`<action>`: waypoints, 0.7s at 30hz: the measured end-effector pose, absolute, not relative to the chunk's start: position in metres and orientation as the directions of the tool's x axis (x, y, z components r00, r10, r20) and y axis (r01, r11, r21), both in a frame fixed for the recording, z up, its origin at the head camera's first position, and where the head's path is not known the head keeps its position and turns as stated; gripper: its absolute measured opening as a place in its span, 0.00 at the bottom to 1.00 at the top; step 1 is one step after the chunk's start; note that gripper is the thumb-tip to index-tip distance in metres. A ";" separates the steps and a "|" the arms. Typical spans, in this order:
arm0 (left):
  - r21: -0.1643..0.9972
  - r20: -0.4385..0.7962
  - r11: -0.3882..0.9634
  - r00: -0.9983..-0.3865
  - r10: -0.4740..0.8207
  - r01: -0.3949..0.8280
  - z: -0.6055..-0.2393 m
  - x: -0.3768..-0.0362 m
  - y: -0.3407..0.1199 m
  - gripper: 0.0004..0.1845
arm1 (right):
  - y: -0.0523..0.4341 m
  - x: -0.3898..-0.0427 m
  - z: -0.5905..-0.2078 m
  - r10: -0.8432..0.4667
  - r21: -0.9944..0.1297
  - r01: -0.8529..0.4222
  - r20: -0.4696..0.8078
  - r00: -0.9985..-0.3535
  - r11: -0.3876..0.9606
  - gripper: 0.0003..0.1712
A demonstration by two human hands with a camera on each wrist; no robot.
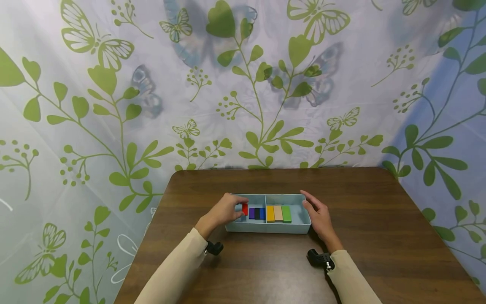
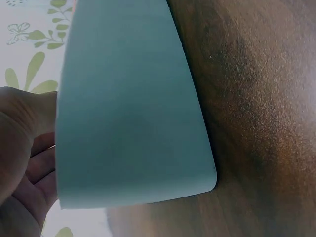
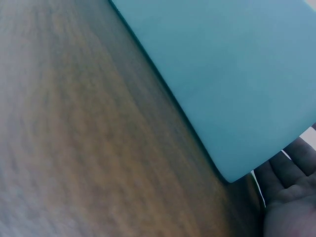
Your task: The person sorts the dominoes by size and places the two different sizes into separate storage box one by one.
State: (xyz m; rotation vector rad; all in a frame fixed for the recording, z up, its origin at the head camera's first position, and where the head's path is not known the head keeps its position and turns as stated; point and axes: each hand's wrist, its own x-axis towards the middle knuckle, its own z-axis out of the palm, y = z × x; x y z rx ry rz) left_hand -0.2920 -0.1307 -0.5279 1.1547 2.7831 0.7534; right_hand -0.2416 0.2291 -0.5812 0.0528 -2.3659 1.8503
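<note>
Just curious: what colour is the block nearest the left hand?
Red, beside the left hand; the head view shows it best.

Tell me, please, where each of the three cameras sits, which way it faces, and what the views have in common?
Head: worn high, looking forward and down at the table, the light blue tray of coloured blocks, both sleeves, the left hand and right hand.
Left wrist: low at the table, facing the tray's outer wall; the left hand's fingers show.
Right wrist: low, facing the tray's wall and the wood; the right hand's fingers show.
Shared: all three show the tray and the table.
</note>
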 end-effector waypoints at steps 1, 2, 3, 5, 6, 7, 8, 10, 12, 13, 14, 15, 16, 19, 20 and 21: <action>0.444 0.139 0.610 -0.723 0.677 0.657 -0.529 -0.293 -0.130 0.23 | 0.229 -0.242 -0.582 0.057 -0.965 -0.111 0.128 -0.990 0.239 0.26; 0.439 0.130 0.614 -0.723 0.678 0.656 -0.529 -0.294 -0.130 0.23 | 0.229 -0.243 -0.583 0.057 -0.966 -0.111 0.127 -0.990 0.234 0.26; 0.432 0.123 0.618 -0.722 0.681 0.657 -0.530 -0.295 -0.129 0.24 | 0.229 -0.243 -0.585 0.057 -0.967 -0.112 0.128 -0.990 0.227 0.26; 0.423 0.103 0.626 -0.722 0.685 0.655 -0.530 -0.296 -0.128 0.24 | 0.230 -0.245 -0.589 0.059 -0.968 -0.111 0.127 -0.990 0.224 0.26; 0.419 0.092 0.631 -0.722 0.686 0.653 -0.531 -0.297 -0.128 0.23 | 0.230 -0.247 -0.593 0.060 -0.968 -0.111 0.128 -0.990 0.227 0.26; 0.423 0.080 0.635 -0.724 0.685 0.647 -0.531 -0.297 -0.127 0.23 | 0.231 -0.249 -0.596 0.062 -0.967 -0.111 0.128 -0.990 0.231 0.26; 0.424 0.066 0.639 -0.726 0.685 0.641 -0.531 -0.298 -0.126 0.23 | 0.232 -0.251 -0.601 0.065 -0.965 -0.113 0.131 -0.989 0.238 0.26; 0.422 0.045 0.646 -0.727 0.686 0.636 -0.531 -0.300 -0.125 0.23 | 0.235 -0.255 -0.609 0.069 -0.960 -0.115 0.137 -0.988 0.256 0.26; 0.409 0.028 0.652 -0.723 0.691 0.639 -0.533 -0.302 -0.123 0.22 | 0.237 -0.258 -0.614 0.071 -0.955 -0.118 0.142 -0.987 0.274 0.26; 0.403 0.019 0.654 -0.721 0.693 0.640 -0.533 -0.302 -0.122 0.22 | 0.238 -0.259 -0.616 0.071 -0.953 -0.119 0.144 -0.987 0.280 0.26; 0.394 0.013 0.657 -0.719 0.695 0.642 -0.534 -0.303 -0.122 0.22 | 0.239 -0.260 -0.617 0.070 -0.951 -0.120 0.146 -0.987 0.285 0.26; 0.386 0.010 0.659 -0.718 0.696 0.645 -0.534 -0.303 -0.121 0.22 | 0.239 -0.260 -0.617 0.068 -0.950 -0.122 0.147 -0.987 0.287 0.27; 0.379 0.004 0.663 -0.717 0.697 0.646 -0.535 -0.304 -0.120 0.22 | 0.240 -0.260 -0.618 0.067 -0.950 -0.123 0.148 -0.987 0.285 0.27; 0.364 -0.011 0.674 -0.720 0.694 0.643 -0.537 -0.305 -0.118 0.22 | 0.241 -0.260 -0.620 0.064 -0.953 -0.125 0.148 -0.987 0.275 0.27; 0.357 -0.014 0.678 -0.722 0.692 0.643 -0.538 -0.305 -0.118 0.22 | 0.241 -0.260 -0.620 0.063 -0.954 -0.125 0.148 -0.987 0.272 0.27; 0.354 -0.017 0.681 -0.723 0.690 0.642 -0.538 -0.305 -0.117 0.22 | 0.241 -0.260 -0.620 0.061 -0.955 -0.127 0.148 -0.987 0.269 0.27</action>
